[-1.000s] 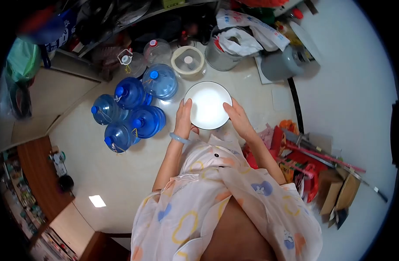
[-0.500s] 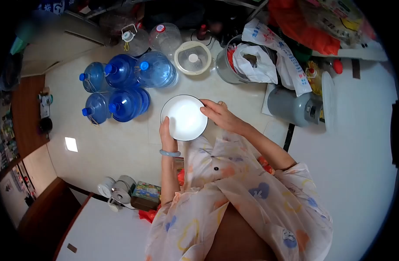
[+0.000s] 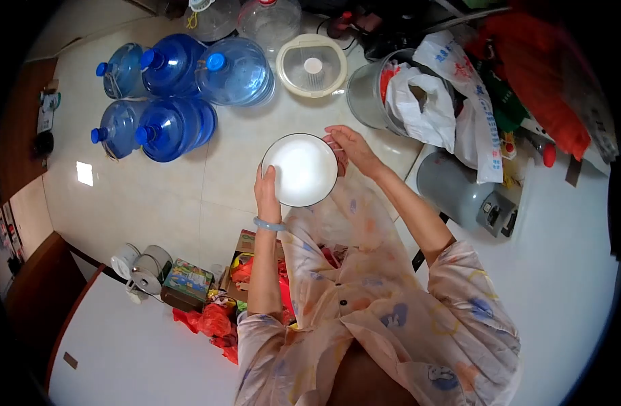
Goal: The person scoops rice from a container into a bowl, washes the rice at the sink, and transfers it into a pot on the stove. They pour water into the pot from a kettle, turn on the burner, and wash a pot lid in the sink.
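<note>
A white bowl with a thin dark rim [image 3: 300, 170] is held level in front of my body. My left hand [image 3: 267, 193] grips its left side, thumb over the rim, with a pale bracelet on that wrist. Just beyond the bowl's upper right edge is my right hand [image 3: 354, 149], its fingers stretched out and apart from the rim as far as I can see. Part of a foot shows beneath that hand.
Several blue water bottles [image 3: 234, 73] stand at the upper left. A round lidded container [image 3: 312, 65] lies ahead, beside a bin with white bags [image 3: 371, 91]. A grey gas cylinder [image 3: 453, 183] is at right. Red bags [image 3: 212, 323] and a patterned box [image 3: 187, 283] sit lower left.
The view has swung, and the floor items have shifted within it. My right hand has come off the bowl's right rim, while my left hand still holds the bowl.
</note>
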A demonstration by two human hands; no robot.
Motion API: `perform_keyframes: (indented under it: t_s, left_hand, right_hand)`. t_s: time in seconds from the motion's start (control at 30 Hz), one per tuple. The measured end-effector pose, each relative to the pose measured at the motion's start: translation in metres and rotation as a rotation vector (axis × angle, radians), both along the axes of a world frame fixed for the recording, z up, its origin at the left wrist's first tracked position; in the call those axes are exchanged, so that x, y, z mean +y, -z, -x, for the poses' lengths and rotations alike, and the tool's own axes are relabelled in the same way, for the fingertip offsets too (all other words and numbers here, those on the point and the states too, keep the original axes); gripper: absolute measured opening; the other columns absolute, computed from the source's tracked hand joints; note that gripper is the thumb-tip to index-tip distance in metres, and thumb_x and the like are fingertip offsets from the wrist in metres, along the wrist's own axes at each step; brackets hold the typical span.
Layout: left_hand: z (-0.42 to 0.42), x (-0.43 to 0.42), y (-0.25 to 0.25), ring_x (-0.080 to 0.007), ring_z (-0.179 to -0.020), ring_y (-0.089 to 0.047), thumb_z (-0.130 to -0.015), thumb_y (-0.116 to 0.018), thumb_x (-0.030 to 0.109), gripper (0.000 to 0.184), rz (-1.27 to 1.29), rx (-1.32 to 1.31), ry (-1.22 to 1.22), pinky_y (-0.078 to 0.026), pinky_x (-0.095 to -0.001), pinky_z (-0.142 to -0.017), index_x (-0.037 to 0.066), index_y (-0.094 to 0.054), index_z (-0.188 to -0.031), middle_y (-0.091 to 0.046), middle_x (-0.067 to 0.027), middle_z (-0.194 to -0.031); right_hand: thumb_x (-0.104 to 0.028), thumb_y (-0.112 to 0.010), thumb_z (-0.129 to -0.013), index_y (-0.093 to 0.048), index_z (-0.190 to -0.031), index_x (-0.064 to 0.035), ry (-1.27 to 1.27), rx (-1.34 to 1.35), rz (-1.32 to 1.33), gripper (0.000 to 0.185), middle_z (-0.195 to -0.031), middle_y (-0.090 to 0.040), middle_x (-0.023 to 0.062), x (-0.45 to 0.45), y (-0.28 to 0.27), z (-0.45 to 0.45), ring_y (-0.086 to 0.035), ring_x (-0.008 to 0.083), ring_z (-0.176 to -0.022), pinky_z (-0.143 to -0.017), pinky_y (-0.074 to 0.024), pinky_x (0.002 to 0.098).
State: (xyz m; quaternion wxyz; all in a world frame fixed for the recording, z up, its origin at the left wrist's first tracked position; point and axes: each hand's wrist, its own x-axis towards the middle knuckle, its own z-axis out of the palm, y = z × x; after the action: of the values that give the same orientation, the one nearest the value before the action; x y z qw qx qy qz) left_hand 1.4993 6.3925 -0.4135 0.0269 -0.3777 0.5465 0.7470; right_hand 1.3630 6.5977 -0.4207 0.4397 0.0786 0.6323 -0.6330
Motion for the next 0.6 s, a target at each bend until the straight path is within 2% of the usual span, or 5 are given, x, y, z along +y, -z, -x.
perform_keyframes:
  t_s: [0.13, 0.2, 0.23, 0.3, 0.6]
  left_hand:
    - [0.004, -0.001, 0.042, -0.0148, -0.092, -0.058, -0.095, -0.053, 0.038, 0.043, 0.013, 0.005, -0.057, -0.046, -0.0288, -0.081, -0.002, -0.058, -0.112, -0.061, -0.0076, -0.104]
    - [0.012, 0.001, 0.077, -0.0148, -0.094, -0.057, -0.095, -0.053, 0.037, 0.044, -0.031, -0.015, -0.07, -0.046, -0.0287, -0.082, -0.002, -0.057, -0.114, -0.061, -0.0079, -0.106]
    - [0.017, 0.0, 0.089, -0.015, -0.096, -0.057, -0.095, -0.053, 0.036, 0.044, -0.018, 0.0, -0.047, -0.045, -0.0289, -0.084, -0.002, -0.056, -0.116, -0.061, -0.0082, -0.107]
    - [0.026, 0.0, 0.116, -0.0153, -0.098, -0.056, -0.096, -0.052, 0.036, 0.045, -0.002, 0.018, -0.028, -0.044, -0.029, -0.086, -0.003, -0.055, -0.119, -0.06, -0.0085, -0.108]
    - [0.072, 0.008, 0.291, -0.0286, -0.116, -0.055, -0.098, -0.044, 0.046, 0.06, 0.283, -0.066, 0.323, -0.04, -0.0343, -0.101, 0.0, -0.045, -0.136, -0.058, -0.0212, -0.126]
  right_hand:
    - [-0.028, -0.052, -0.097, -0.053, -0.124, -0.0041, -0.001, 0.047, -0.224, 0.036, -0.103, -0.064, 0.007, 0.008, 0.081, 0.031, -0.059, 0.0121, -0.086, -0.076, -0.049, 0.0259]
    - [-0.021, -0.056, -0.091, -0.049, -0.128, -0.0006, -0.261, 0.416, -0.515, 0.042, -0.111, -0.062, 0.0159, 0.01, 0.127, 0.053, -0.06, 0.0292, -0.099, -0.089, -0.0476, 0.0379]
    - [-0.021, -0.056, -0.091, -0.049, -0.128, -0.0006, -0.266, 0.415, -0.519, 0.042, -0.111, -0.062, 0.0159, 0.012, 0.15, 0.062, -0.06, 0.0292, -0.099, -0.089, -0.0476, 0.0379]
    - [-0.016, -0.065, -0.083, -0.046, -0.131, -0.0011, -0.364, 0.94, -0.712, 0.053, -0.121, -0.054, 0.0224, 0.008, 0.189, 0.078, -0.053, 0.0376, -0.112, -0.096, -0.044, 0.0435]
    - [-0.016, -0.076, -0.072, -0.043, -0.137, -0.0081, -0.617, 1.272, -0.818, 0.073, -0.142, -0.035, 0.0226, -0.011, 0.282, 0.146, -0.034, 0.0407, -0.132, -0.109, -0.0314, 0.049]
